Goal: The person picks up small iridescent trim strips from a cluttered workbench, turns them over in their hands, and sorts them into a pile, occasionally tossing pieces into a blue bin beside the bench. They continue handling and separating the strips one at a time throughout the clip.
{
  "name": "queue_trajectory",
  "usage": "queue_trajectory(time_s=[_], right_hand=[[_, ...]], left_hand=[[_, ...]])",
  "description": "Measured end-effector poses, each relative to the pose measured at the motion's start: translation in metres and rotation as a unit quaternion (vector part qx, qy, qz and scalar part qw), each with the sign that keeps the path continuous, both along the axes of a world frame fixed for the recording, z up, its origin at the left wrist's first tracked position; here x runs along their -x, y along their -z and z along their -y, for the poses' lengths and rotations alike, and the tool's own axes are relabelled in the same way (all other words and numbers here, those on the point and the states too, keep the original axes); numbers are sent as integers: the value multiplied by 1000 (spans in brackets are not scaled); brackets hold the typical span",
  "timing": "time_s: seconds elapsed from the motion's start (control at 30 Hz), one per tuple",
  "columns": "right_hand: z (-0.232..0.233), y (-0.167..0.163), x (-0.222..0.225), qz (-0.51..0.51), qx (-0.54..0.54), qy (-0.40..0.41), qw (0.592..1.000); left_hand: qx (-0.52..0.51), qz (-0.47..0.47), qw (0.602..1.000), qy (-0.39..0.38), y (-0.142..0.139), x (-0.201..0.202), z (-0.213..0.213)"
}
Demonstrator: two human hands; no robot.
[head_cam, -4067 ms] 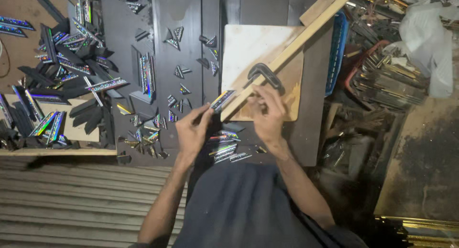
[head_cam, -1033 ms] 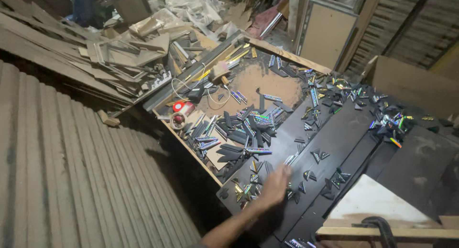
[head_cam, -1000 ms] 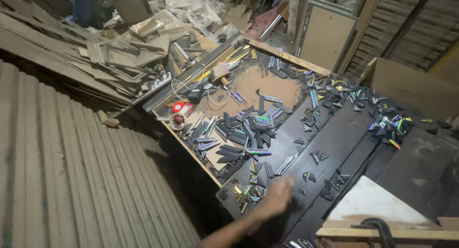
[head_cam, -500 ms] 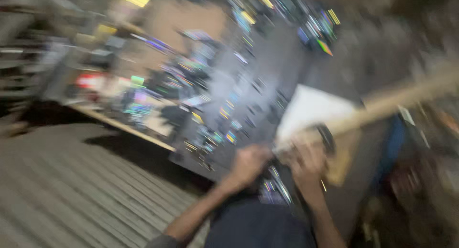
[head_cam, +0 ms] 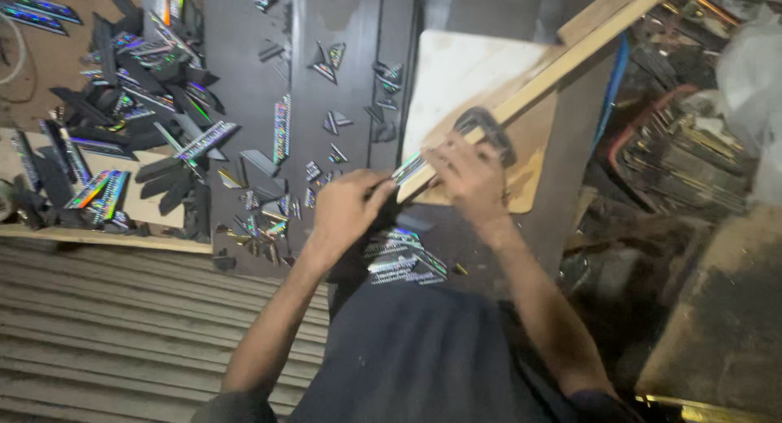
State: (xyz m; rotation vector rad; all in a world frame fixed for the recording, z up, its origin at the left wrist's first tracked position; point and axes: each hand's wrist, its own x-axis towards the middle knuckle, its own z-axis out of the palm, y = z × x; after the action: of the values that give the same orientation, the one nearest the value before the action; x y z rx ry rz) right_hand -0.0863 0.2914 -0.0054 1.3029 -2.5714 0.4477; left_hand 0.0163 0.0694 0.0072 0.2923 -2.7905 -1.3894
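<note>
Both hands at the slanted wooden batten, feeding in a glittery strip.

Left hand (head_cam: 346, 211) pinches the iridescent strip (head_cam: 410, 167), butting it against the wooden batten (head_cam: 538, 77) as a guide; right hand (head_cam: 468, 174) presses down with curled fingers beside the dark clamp (head_cam: 489, 129), apparently steadying it. Cut strips (head_cam: 403, 264) pile just below.

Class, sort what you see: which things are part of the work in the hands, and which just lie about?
In hand: left hand, right hand, shiny strip, wooden batten, clamp.

Lying about: pile of shiny strips, small offcuts, corrugated sheet.
</note>
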Motion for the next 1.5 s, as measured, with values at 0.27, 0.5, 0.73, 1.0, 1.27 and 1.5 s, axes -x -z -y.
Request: queue_trajectory(time_s=[0.27, 0.5, 0.73, 1.0, 1.27, 1.5], right_hand=[[20, 9, 52, 28, 6, 24, 999], [4, -23, -40, 78, -36, -6, 996], [-8, -7, -90, 196, 194, -18, 961], [-25, -14, -90, 132, 133, 2, 982], [-5, -8, -34, -1, -3, -10, 1000], [24, 25, 85, 44, 17, 30, 998]], left_hand=[[327, -115, 925, -153, 30, 11, 106], [145, -7, 959, -244, 25, -7, 100], [-6, -167, 976, -141, -4, -36, 44], [-139, 8, 988, -59, 29, -45, -14], [0, 77, 997, 2, 2, -9, -23], [214, -31, 969, -123, -2, -9, 81]])
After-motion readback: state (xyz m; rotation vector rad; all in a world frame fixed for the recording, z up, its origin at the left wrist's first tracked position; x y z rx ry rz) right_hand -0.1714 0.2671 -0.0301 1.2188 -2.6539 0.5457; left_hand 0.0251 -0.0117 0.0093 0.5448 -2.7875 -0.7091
